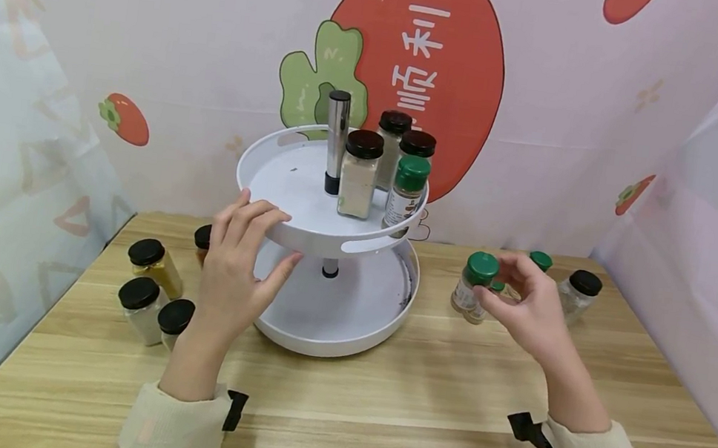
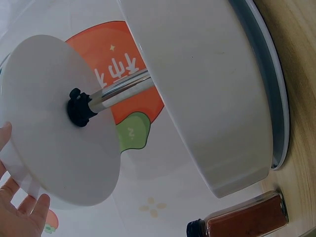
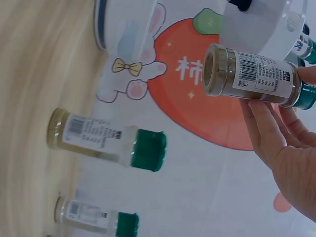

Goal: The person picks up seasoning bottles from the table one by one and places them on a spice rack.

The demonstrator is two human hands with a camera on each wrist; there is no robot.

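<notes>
Right hand pinches a green-capped jar between its fingers; left hand, fingers apart, touches a two-tier tray.

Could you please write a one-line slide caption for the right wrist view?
A person's right grip holds a green-capped jar above the wooden table, where two similar jars stand.

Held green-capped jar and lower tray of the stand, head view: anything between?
Nothing: the head view shows just bare tabletop between the green-capped jar in the right hand and the lower tray.
</notes>
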